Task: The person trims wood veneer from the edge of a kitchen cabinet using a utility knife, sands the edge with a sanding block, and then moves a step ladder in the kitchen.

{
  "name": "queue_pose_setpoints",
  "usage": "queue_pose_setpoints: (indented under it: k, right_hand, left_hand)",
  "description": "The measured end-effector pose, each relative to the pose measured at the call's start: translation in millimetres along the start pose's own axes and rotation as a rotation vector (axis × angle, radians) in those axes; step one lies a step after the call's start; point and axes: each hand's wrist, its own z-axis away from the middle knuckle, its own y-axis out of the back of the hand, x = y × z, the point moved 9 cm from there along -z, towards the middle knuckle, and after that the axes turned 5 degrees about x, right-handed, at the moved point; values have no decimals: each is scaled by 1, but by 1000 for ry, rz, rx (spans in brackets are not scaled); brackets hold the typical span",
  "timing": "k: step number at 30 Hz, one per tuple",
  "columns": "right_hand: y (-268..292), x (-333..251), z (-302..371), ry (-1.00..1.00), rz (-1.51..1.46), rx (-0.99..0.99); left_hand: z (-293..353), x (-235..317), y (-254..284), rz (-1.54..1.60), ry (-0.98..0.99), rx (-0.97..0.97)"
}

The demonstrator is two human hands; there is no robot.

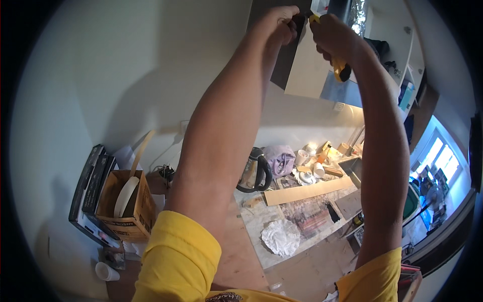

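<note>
Both my arms reach up to a wall cabinet [308,70] at the top of the view. My right hand [336,39] is wrapped round a yellow and black hand tool [340,69]. The tool's lower end sticks out below my fist, and its other end points toward the cabinet's front edge; its exact kind does not show. Close by on the left, my left hand [283,22] is at the cabinet's dark side panel [283,70], fingers curled in. Whatever those fingers hold, if anything, is hidden.
Below stands a cluttered counter [259,246] with a kettle [255,173], a purple bag [279,159], a long tan strip [309,191], cups and crumpled white paper [280,237]. At left are a cardboard box [128,226], flat black boxes [93,186] and a white cup [106,272].
</note>
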Motion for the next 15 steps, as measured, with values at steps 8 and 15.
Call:
queue_pose_setpoints:
  k: [8,15]
  right_hand:
    - [16,2,-3,-117,-162,67]
    - [-18,-17,-10,507,671,-42]
  left_hand:
    - [-19,-31,18,314,270,172]
    - [32,-15,12,320,279,196]
